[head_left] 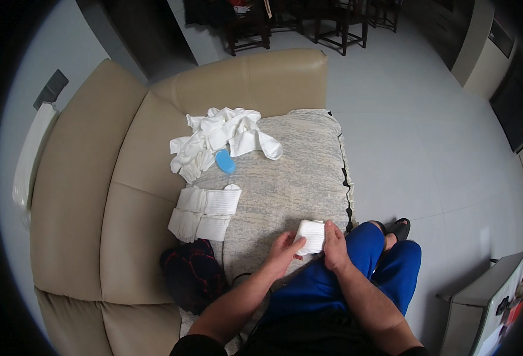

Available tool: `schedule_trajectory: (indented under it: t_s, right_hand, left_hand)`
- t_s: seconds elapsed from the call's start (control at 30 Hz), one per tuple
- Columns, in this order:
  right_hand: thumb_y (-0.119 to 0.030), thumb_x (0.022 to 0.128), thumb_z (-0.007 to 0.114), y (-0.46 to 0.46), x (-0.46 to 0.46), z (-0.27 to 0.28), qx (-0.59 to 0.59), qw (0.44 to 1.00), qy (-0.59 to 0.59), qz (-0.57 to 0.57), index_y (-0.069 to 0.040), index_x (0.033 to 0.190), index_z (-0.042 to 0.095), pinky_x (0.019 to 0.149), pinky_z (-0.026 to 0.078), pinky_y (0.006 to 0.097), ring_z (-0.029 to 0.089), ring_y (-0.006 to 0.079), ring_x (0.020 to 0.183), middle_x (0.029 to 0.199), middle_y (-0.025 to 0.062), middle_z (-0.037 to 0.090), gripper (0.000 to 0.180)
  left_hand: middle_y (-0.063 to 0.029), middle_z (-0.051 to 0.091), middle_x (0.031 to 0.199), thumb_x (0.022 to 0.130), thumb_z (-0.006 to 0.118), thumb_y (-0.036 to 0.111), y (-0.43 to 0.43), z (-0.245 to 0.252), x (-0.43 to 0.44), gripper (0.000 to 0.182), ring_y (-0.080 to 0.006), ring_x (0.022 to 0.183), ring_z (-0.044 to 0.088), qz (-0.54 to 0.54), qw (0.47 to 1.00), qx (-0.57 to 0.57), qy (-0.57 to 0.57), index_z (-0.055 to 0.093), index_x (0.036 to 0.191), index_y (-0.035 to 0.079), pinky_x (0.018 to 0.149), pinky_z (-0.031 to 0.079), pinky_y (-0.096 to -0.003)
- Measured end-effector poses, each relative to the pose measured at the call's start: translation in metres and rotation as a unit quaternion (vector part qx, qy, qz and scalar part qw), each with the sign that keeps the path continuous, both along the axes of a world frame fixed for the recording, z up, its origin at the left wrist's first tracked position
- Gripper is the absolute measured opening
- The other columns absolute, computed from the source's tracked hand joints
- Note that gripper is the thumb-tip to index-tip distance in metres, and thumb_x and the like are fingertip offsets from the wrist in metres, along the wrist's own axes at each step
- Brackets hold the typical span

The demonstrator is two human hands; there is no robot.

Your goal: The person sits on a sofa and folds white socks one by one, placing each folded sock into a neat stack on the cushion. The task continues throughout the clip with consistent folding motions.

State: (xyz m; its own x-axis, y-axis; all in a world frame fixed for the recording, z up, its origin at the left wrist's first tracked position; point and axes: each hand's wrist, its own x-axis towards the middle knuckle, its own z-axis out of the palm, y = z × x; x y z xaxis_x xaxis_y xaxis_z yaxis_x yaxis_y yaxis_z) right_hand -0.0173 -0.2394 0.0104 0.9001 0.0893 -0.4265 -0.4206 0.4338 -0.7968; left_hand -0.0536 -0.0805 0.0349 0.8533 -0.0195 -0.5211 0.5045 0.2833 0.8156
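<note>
Between my two hands is a white ribbed sock bundle (311, 237), folded into a compact block just above my lap. My left hand (286, 250) grips its left side, thumb on top. On its right side, my right hand (335, 245) holds the edge with the thumb up. Several folded white socks (217, 202) lie in two rows on the sofa seat to the left. Farther off, a loose heap of white socks (226, 131) spreads over the seat cover, and a blue oval object (225, 161) rests against its near edge.
The patterned seat cover (283, 182) lies over the tan leather sofa (261, 80). A dark cloth with red lines (194, 276) is beside my left forearm. At lower right stands a low table (475, 307) with items on it. Dark wooden chairs (344, 26) stand beyond the sofa.
</note>
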Motion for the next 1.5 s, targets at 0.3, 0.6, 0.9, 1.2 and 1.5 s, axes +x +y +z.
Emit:
schedule_trajectory:
  t_s: [0.3, 0.6, 0.9, 1.2, 1.5]
  right_hand:
    - [-0.030, 0.105, 0.060, 0.002, -0.006, 0.014, -0.011, 0.988, -0.034, 0.149, -0.004, 0.113, 0.059, 0.077, 0.049, 0.0259, 0.058, 0.0087, 0.088, 0.098, 0.0010, 0.066, 0.026]
    - [-0.024, 0.103, 0.063, -0.007, -0.004, 0.015, 0.004, 0.981, -0.019, 0.194, -0.005, 0.113, 0.060, 0.077, 0.053, 0.0295, 0.064, 0.0150, 0.083, 0.095, 0.0066, 0.068, 0.021]
    - [-0.024, 0.103, 0.064, -0.010, -0.004, 0.014, 0.005, 0.982, -0.024, 0.187, -0.007, 0.110, 0.062, 0.076, 0.052, 0.0289, 0.064, 0.0144, 0.081, 0.094, 0.0057, 0.068, 0.019]
    - [-0.024, 0.103, 0.063, -0.010, -0.004, 0.012, 0.008, 0.984, -0.020, 0.178, -0.007, 0.110, 0.063, 0.076, 0.052, 0.0290, 0.064, 0.0139, 0.080, 0.093, 0.0052, 0.069, 0.018]
    - [-0.023, 0.104, 0.062, -0.010, -0.005, 0.016, 0.006, 0.985, -0.017, 0.171, -0.007, 0.109, 0.063, 0.076, 0.052, 0.0283, 0.063, 0.0125, 0.081, 0.093, 0.0038, 0.069, 0.017]
  left_hand:
    - [-0.0084, 0.062, 0.131, 0.098, 0.063, 0.013, -0.002, 0.000, -0.036, 0.041, -0.0256, 0.120, 0.062, 0.138, 0.972, -0.181, 0.052, 0.051, 0.137, 0.013, 0.098, 0.053, -0.0454]
    - [-0.0102, 0.059, 0.136, 0.101, 0.058, 0.023, 0.111, 0.012, -0.035, 0.044, -0.0290, 0.120, 0.062, 0.318, 0.942, -0.094, -0.042, 0.044, 0.143, 0.016, 0.098, 0.050, -0.0487]
    - [-0.0160, 0.060, 0.119, 0.105, 0.052, 0.028, 0.186, -0.016, -0.027, 0.039, -0.0326, 0.110, 0.062, 0.446, 0.892, -0.075, 0.020, 0.040, 0.138, 0.010, 0.095, 0.055, -0.0483]
    - [-0.0196, 0.057, 0.106, 0.105, 0.053, 0.039, 0.176, 0.009, -0.029, 0.051, -0.0364, 0.096, 0.066, 0.411, 0.907, -0.025, 0.083, 0.036, 0.131, -0.001, 0.087, 0.060, -0.0511]
    - [-0.0246, 0.052, 0.131, 0.100, 0.062, 0.026, 0.147, 0.021, -0.052, 0.051, -0.0436, 0.124, 0.050, 0.215, 0.806, 0.530, -0.154, 0.044, 0.137, -0.004, 0.109, 0.039, -0.0518]
